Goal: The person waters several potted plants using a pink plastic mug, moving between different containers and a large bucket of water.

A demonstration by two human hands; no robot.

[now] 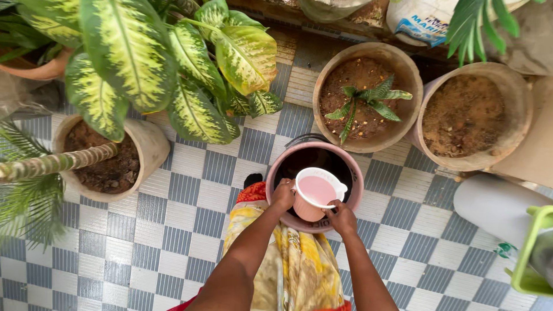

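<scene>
Both hands are gripping a pink jug (315,193) over a bucket (357,173) — left hand (283,194) clasping its side, right hand (341,217) its lower rim — on checked floor (184,230).

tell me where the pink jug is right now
In the head view the pink jug sits just right of centre, held by the left hand and right hand over the pink bucket, just below the pot with the small plant.

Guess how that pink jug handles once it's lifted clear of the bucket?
Pink jug looks like thin rigid plastic, filled near the brim, so probably heavy for its size and apt to slosh if tilted. Both hands, left and right, grip it, hinting it needs steadying.
</scene>
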